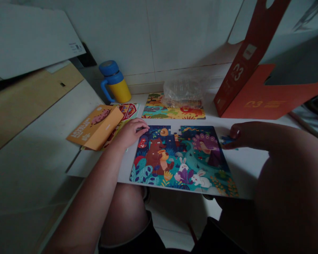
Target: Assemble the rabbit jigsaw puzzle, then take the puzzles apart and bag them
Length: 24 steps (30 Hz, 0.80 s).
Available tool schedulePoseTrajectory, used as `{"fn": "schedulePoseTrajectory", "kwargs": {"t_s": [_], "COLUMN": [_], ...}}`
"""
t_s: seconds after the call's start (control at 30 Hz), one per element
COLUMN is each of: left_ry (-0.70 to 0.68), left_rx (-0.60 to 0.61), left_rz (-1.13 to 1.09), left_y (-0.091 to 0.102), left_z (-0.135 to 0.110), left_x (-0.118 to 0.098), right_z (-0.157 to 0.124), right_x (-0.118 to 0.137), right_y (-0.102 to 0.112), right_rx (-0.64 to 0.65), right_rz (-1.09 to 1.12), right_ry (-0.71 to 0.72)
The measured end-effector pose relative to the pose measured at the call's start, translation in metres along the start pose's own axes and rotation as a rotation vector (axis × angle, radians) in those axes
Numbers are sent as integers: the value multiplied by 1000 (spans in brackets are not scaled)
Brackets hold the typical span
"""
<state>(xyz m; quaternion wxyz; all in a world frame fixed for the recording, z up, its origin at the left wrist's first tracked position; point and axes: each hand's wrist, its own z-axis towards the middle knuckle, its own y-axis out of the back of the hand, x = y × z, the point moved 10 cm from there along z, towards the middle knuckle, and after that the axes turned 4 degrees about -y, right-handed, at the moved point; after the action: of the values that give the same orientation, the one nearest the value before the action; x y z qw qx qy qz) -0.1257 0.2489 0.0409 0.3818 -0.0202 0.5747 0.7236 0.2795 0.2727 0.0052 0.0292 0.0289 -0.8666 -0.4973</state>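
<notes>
Near puzzle (pixel 184 155), one of two: at two o'clock, one half-hidden blue piece (pixel 225 140) is pinched by right hand (pixel 240 135); at ten, left hand (pixel 134 131), grip cannot be told.

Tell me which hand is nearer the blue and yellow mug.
Left: the left hand is in front of the mug, slightly right; the right hand is farther off, right of the puzzle.

Around one jigsaw (pixel 181 165) sat one left hand (pixel 132 133) at 10 o'clock, one right hand (pixel 241 134) at 2, two orange boxes (pixel 254 106) at 10 and 1-ish, one bottle (pixel 118 86) at 11, one yellow picture (pixel 155 112) and one plastic bag (pixel 184 89) at 12. Couldn't count the blue pieces (pixel 225 140), tbh.
</notes>
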Motion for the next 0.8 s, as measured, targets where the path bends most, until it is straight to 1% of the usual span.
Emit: {"fn": "schedulePoseTrajectory", "kwargs": {"t_s": [0.13, 0.27, 0.37, 0.53, 0.8], "left_ry": [-5, 17, 20, 4, 41], "left_rx": [1, 12, -8, -23, -1], "left_rz": [5, 15, 10, 4, 24], "left_y": [0, -1, 2, 2, 1], "left_z": [0, 0, 0, 0, 1], "left_x": [0, 0, -1, -1, 4], "right_z": [-4, -4, -1, 3, -4], "right_x": [3, 3, 3, -8, -1], "right_y": [6, 6, 6, 11, 13], "right_rx": [-19, -12, -30, -108, -64], "right_rz": [2, 10, -4, 14, -33], "right_ry": [3, 18, 38, -36, -42]}}
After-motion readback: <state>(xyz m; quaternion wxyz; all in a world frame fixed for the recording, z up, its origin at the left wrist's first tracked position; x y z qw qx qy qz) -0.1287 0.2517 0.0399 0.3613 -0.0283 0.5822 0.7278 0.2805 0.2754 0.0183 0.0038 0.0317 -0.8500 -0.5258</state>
